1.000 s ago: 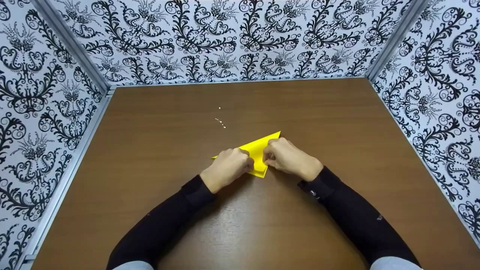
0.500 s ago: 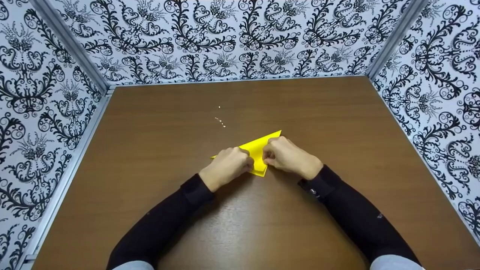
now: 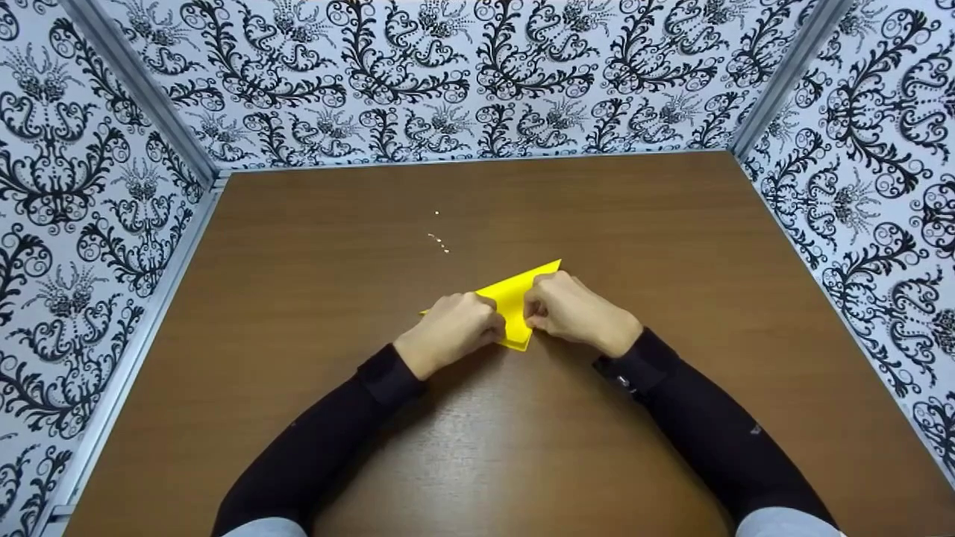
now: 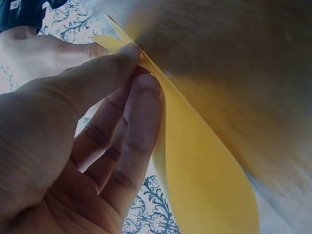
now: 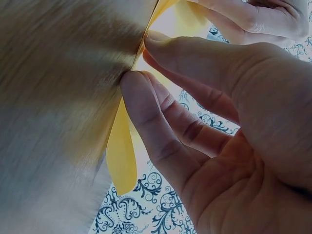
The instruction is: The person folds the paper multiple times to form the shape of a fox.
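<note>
A folded yellow paper (image 3: 515,302), triangular in outline, lies on the brown table (image 3: 313,298) near its middle. My left hand (image 3: 456,328) pinches the paper's left part, thumb against fingertips. The left wrist view shows the yellow paper (image 4: 195,161) held between thumb and forefinger of my left hand (image 4: 131,73). My right hand (image 3: 567,309) pinches the right part of the same sheet. From the right wrist, the paper (image 5: 122,151) edge sits between thumb and fingers of my right hand (image 5: 141,63). Both hands cover most of the sheet.
A few small pale specks (image 3: 439,240) lie on the table beyond the paper. Patterned black-and-white walls (image 3: 462,74) close the table on the left, back and right. Both arms wear dark sleeves (image 3: 321,440).
Nearly nothing differs; both hands stay pinched on the yellow paper, with only a slight shift of the view.
</note>
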A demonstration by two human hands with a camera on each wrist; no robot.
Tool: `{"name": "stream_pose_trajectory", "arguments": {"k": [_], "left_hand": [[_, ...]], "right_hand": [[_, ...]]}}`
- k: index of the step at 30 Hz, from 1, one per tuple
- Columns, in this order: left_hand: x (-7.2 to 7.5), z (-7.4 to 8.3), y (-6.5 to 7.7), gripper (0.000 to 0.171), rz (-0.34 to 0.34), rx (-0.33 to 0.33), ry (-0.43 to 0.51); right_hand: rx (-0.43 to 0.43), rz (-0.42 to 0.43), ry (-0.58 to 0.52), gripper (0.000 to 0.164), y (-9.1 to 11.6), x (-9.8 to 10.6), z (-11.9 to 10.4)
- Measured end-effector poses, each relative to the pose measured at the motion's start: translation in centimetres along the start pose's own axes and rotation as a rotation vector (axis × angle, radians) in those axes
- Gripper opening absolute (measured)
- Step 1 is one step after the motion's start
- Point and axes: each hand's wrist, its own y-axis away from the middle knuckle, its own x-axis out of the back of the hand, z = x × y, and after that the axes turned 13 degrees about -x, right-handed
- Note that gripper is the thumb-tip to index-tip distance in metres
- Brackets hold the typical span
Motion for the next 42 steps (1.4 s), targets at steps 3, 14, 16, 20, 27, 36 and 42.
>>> {"name": "stream_pose_trajectory", "arguments": {"k": [3,14,16,20,27,36,42], "left_hand": [[-0.05,-0.05,-0.02,0.006,0.007,-0.003,0.020],[-0.15,0.13,-0.23,0.003,0.000,-0.005,0.006],[-0.13,0.21,-0.26,0.004,-0.003,-0.009,-0.003],[-0.10,0.39,-0.32,0.006,-0.008,-0.019,-0.027],[-0.18,0.40,-0.24,0.006,-0.010,-0.018,-0.041],[-0.15,0.04,-0.17,0.008,-0.010,-0.009,0.030],[-0.23,-0.12,-0.15,0.011,-0.016,0.001,0.066]], "right_hand": [[0.009,0.006,0.000,0.011,-0.04,-0.03,0.10],[0.038,0.002,0.007,0.006,-0.14,0.13,0.59],[0.053,-0.003,0.001,0.006,-0.16,0.17,0.56],[0.081,-0.015,-0.014,0.005,-0.20,0.24,0.49],[0.083,-0.020,-0.007,0.006,-0.18,0.22,0.45],[0.071,-0.030,-0.020,0.006,-0.05,0.11,0.53],[0.079,-0.035,-0.024,0.007,-0.01,0.05,0.66]]}}
